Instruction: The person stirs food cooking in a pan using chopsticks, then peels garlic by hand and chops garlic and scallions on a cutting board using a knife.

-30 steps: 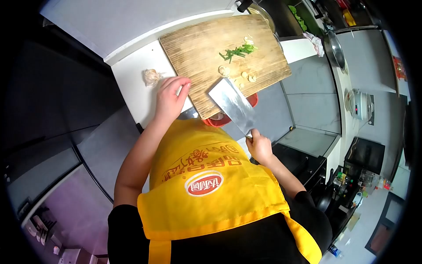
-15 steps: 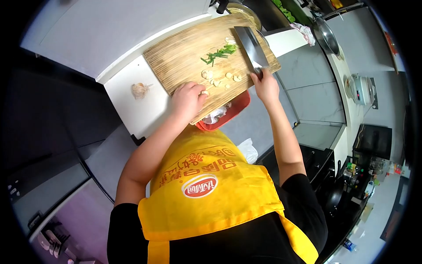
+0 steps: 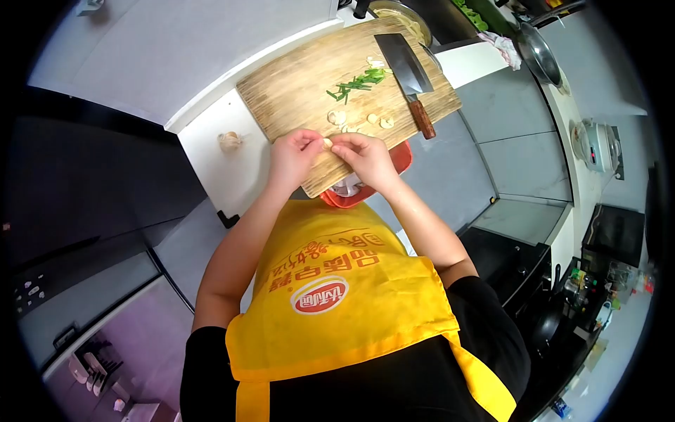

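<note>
Between the fingertips of both hands is a pale garlic clove [image 3: 328, 143], held over the near edge of the wooden cutting board [image 3: 281, 91]. My left hand [image 3: 294, 156] pinches it from the left, my right hand [image 3: 367, 156] from the right. Just beyond my fingers lie several garlic pieces [image 3: 337, 117], partly hidden by my right hand. Chopped green onion [image 3: 357, 84] forms a small heap farther up the board. A cleaver [image 3: 406, 67] rests on the board's right side, its wooden handle sticking out past the near edge.
A garlic bulb [image 3: 229, 141] sits on the white counter left of the board. Below the board's near edge is a red bin [image 3: 402, 156] with a plastic bag in it. At the back stand a metal bowl [image 3: 422, 32] and leafy greens [image 3: 470, 14].
My right hand has let go of the cleaver, which now lies on the board, and has moved left to join my left hand at the garlic clove.
</note>
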Demonstrator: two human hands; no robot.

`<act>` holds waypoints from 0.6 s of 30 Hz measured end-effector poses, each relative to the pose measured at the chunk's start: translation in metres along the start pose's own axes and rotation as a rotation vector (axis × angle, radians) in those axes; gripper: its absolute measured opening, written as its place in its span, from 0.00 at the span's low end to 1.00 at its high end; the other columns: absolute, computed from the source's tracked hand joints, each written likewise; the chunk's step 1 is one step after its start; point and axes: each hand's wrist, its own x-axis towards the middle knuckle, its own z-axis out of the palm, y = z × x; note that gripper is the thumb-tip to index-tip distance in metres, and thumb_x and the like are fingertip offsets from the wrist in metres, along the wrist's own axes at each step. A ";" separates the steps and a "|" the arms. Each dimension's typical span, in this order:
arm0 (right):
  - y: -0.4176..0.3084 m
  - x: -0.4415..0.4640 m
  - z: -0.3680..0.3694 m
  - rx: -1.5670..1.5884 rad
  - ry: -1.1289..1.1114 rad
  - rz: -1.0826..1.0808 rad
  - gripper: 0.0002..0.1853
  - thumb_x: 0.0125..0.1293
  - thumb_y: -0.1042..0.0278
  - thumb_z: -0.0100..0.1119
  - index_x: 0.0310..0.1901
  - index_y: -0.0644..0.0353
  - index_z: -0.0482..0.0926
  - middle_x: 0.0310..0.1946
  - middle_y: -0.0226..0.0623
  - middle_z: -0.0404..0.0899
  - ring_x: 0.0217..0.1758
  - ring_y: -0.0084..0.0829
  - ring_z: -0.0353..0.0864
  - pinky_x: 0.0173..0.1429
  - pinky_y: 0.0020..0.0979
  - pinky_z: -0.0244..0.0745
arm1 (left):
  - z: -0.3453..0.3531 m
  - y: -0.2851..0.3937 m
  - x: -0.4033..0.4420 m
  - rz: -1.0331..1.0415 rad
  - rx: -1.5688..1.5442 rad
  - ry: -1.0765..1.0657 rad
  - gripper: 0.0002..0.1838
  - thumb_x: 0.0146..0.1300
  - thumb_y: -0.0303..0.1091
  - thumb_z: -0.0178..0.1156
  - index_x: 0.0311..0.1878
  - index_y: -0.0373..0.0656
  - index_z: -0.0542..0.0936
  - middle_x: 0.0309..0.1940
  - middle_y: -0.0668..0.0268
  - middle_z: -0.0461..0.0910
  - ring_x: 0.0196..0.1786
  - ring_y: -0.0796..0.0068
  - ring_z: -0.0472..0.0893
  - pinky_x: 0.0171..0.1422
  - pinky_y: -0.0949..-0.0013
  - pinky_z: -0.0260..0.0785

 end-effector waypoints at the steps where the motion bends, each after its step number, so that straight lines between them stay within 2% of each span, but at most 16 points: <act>1: 0.002 0.000 0.002 0.089 -0.013 -0.018 0.10 0.66 0.71 0.67 0.47 0.62 0.86 0.40 0.46 0.87 0.38 0.41 0.87 0.46 0.32 0.80 | -0.002 0.003 0.000 -0.108 -0.084 0.004 0.08 0.69 0.32 0.66 0.46 0.37 0.85 0.38 0.65 0.88 0.41 0.79 0.86 0.41 0.75 0.78; 2: 0.002 -0.001 0.003 0.178 -0.022 -0.034 0.11 0.66 0.71 0.67 0.48 0.63 0.86 0.41 0.46 0.87 0.39 0.41 0.87 0.46 0.33 0.80 | -0.003 0.006 0.000 -0.216 -0.167 0.004 0.08 0.69 0.32 0.65 0.47 0.38 0.84 0.39 0.66 0.87 0.41 0.79 0.86 0.41 0.76 0.78; 3: 0.002 -0.001 0.002 0.184 -0.015 -0.034 0.11 0.66 0.71 0.67 0.48 0.63 0.86 0.41 0.46 0.87 0.39 0.41 0.87 0.46 0.33 0.80 | -0.002 0.006 0.000 -0.215 -0.161 -0.002 0.08 0.69 0.32 0.65 0.47 0.38 0.84 0.39 0.66 0.87 0.41 0.79 0.86 0.41 0.76 0.78; 5: -0.001 -0.002 -0.003 -0.185 0.042 -0.216 0.10 0.66 0.72 0.66 0.47 0.63 0.85 0.39 0.47 0.86 0.38 0.43 0.87 0.44 0.35 0.80 | 0.002 0.005 0.002 -0.210 -0.212 -0.028 0.09 0.70 0.32 0.65 0.49 0.38 0.84 0.40 0.67 0.87 0.41 0.79 0.86 0.41 0.77 0.78; 9: -0.005 -0.003 -0.004 -0.282 0.104 -0.336 0.07 0.66 0.72 0.64 0.44 0.62 0.84 0.36 0.46 0.85 0.38 0.47 0.85 0.44 0.39 0.80 | 0.008 0.007 0.003 -0.202 -0.266 -0.024 0.10 0.70 0.32 0.65 0.49 0.36 0.83 0.39 0.66 0.87 0.41 0.79 0.86 0.40 0.76 0.78; 11: -0.005 -0.004 -0.005 -0.355 0.130 -0.422 0.05 0.67 0.72 0.62 0.42 0.61 0.83 0.34 0.46 0.83 0.38 0.50 0.83 0.44 0.43 0.79 | 0.010 0.008 0.004 -0.183 -0.236 -0.032 0.09 0.71 0.29 0.62 0.48 0.34 0.83 0.39 0.62 0.86 0.38 0.78 0.85 0.39 0.75 0.79; 15: 0.005 -0.004 -0.001 -0.438 0.149 -0.442 0.06 0.67 0.71 0.61 0.44 0.61 0.83 0.34 0.46 0.83 0.39 0.50 0.82 0.45 0.44 0.78 | 0.014 0.005 0.005 -0.181 -0.242 -0.110 0.10 0.70 0.30 0.64 0.49 0.33 0.83 0.40 0.63 0.86 0.40 0.78 0.85 0.41 0.75 0.79; 18: 0.002 -0.005 0.000 -0.366 0.167 -0.426 0.08 0.66 0.72 0.63 0.45 0.62 0.82 0.35 0.47 0.83 0.40 0.50 0.83 0.45 0.43 0.79 | 0.016 0.002 0.007 -0.154 -0.252 -0.057 0.10 0.70 0.29 0.63 0.49 0.33 0.82 0.41 0.63 0.86 0.39 0.78 0.84 0.42 0.75 0.79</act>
